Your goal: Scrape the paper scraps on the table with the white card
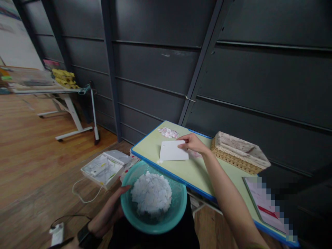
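My left hand (115, 200) is closed on the left rim of a teal plastic colander (180, 211), which rests on my lap. Inside it lies a heap of torn white paper pieces (151, 193). Over the small pale-green table (199, 174), my right hand (194, 142) pinches the upper right edge of a white card (172, 151) with a small hole near its corner. Whether the card touches the tabletop I cannot tell. Behind it is a small pile of paper scraps (168, 132). A pinkish scrap (194, 153) shows partly beneath my right wrist.
On the table's right stand a lined wicker basket (237, 157) and a flat clipboard-like item (267, 204), partly pixelated. An open white box (103, 167) and a white power strip (57, 235) sit on the floor to the left. A dark panelled wall (153, 69) rises behind.
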`<action>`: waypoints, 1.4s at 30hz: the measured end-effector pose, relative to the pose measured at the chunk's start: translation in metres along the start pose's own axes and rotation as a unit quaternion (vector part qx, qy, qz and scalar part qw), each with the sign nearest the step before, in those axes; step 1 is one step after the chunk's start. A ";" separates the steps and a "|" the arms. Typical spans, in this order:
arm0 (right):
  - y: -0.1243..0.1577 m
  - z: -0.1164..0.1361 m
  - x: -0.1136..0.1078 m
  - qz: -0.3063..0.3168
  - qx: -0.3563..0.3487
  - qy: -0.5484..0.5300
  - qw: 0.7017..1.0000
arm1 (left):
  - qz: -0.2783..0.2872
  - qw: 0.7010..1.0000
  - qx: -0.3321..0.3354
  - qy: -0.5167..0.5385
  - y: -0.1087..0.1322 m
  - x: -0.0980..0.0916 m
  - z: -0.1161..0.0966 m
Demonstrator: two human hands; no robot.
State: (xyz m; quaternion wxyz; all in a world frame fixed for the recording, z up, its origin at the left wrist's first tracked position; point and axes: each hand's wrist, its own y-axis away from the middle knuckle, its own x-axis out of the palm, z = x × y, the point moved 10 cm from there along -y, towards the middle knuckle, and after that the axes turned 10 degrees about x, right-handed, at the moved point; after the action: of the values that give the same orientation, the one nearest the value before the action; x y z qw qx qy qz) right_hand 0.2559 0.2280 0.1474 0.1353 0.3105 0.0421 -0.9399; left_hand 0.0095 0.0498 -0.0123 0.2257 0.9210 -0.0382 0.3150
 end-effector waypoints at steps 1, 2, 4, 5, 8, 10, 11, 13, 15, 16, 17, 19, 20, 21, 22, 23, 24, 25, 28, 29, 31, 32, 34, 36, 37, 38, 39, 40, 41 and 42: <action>0.000 0.001 0.008 0.012 0.004 -0.015 1.000 | 0.000 1.000 0.002 -0.004 0.000 -0.001 0.000; -0.001 0.002 0.015 0.023 0.009 -0.029 0.999 | 0.001 1.000 0.004 -0.007 0.000 -0.001 -0.001; -0.001 0.005 0.028 0.046 0.016 -0.053 0.997 | 0.004 1.000 0.006 -0.013 0.001 -0.001 -0.002; -0.001 0.006 0.032 0.056 0.018 -0.064 0.996 | 0.006 1.000 0.007 -0.014 0.001 -0.001 -0.003; -0.001 0.005 0.028 0.050 0.022 -0.091 0.994 | 0.001 1.000 0.014 -0.023 0.001 -0.002 -0.006; -0.002 0.003 0.006 -0.006 0.018 -0.088 0.996 | -0.006 0.999 0.014 -0.034 0.002 -0.002 -0.008; -0.001 0.001 -0.008 -0.042 0.016 -0.080 0.996 | -0.007 0.999 0.013 -0.037 0.002 -0.001 -0.008; 0.002 -0.002 -0.035 -0.115 0.018 -0.054 0.992 | -0.005 0.999 0.010 -0.035 0.005 0.002 -0.009; 0.008 -0.005 -0.053 -0.182 0.035 -0.019 0.983 | -0.005 0.999 0.010 -0.032 0.006 0.003 -0.010; 0.013 -0.005 -0.056 -0.213 0.044 0.004 0.976 | -0.007 1.000 0.008 -0.030 0.007 0.003 -0.009; 0.018 -0.003 -0.054 -0.240 0.051 0.036 0.969 | -0.012 0.999 0.008 -0.029 0.007 0.001 -0.007; 0.030 0.009 -0.034 -0.272 0.044 0.116 0.954 | -0.026 0.999 0.010 -0.030 0.005 -0.005 -0.003; 0.034 0.018 -0.015 -0.268 0.031 0.171 0.948 | -0.030 0.999 0.010 -0.027 0.004 -0.008 0.000; 0.038 0.026 0.006 -0.260 0.025 0.225 0.939 | -0.035 0.999 0.008 -0.022 0.003 -0.011 0.004; 0.040 0.031 0.029 -0.239 0.023 0.271 0.932 | -0.041 0.999 0.007 -0.017 0.001 -0.013 0.008; 0.040 0.036 0.050 -0.214 0.016 0.307 0.927 | -0.047 0.999 0.006 -0.009 0.000 -0.014 0.012; 0.040 0.041 0.069 -0.193 0.003 0.336 0.922 | -0.055 0.998 0.003 -0.001 0.000 -0.016 0.016; 0.040 0.045 0.081 -0.184 -0.007 0.358 0.915 | -0.066 0.998 0.001 0.004 0.000 -0.018 0.019; 0.036 0.043 0.087 -0.188 0.005 0.405 0.895 | -0.082 0.997 -0.009 0.003 0.002 -0.022 0.026; 0.035 0.039 0.080 -0.196 0.022 0.415 0.888 | -0.082 0.997 -0.014 0.000 0.003 -0.023 0.028; 0.036 0.025 0.057 -0.223 0.066 0.421 0.877 | -0.084 0.996 -0.020 -0.005 0.001 -0.028 0.033; 0.039 0.017 0.044 -0.242 0.087 0.416 0.872 | -0.088 0.996 -0.023 -0.004 0.000 -0.031 0.036; 0.049 0.001 0.016 -0.287 0.120 0.395 0.864 | -0.097 0.995 -0.028 -0.004 -0.003 -0.038 0.042; 0.063 -0.014 -0.008 -0.323 0.144 0.377 0.856 | -0.102 0.994 -0.034 0.000 -0.005 -0.041 0.050; 0.069 -0.022 -0.018 -0.338 0.155 0.370 0.851 | -0.097 0.995 -0.039 0.003 -0.006 -0.041 0.054; 0.076 -0.027 -0.027 -0.353 0.163 0.363 0.846 | -0.088 0.995 -0.044 0.007 -0.006 -0.039 0.058; 0.082 -0.032 -0.035 -0.368 0.170 0.357 0.842 | -0.076 0.996 -0.053 0.009 -0.006 -0.037 0.063; 0.087 -0.035 -0.043 -0.382 0.173 0.350 0.838 | -0.065 0.996 -0.062 0.011 -0.005 -0.036 0.067; 0.090 -0.036 -0.050 -0.395 0.173 0.342 0.835 | -0.056 0.996 -0.070 0.014 -0.004 -0.035 0.071; 0.091 -0.035 -0.056 -0.406 0.169 0.334 0.834 | -0.054 0.996 -0.074 0.016 -0.004 -0.036 0.074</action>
State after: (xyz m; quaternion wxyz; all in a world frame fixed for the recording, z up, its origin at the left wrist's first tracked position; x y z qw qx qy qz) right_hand 0.3447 0.1593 0.1534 -0.3353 0.5790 0.0470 -0.7417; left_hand 0.0232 0.0183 -0.0876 0.3105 0.8975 -0.0083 0.3131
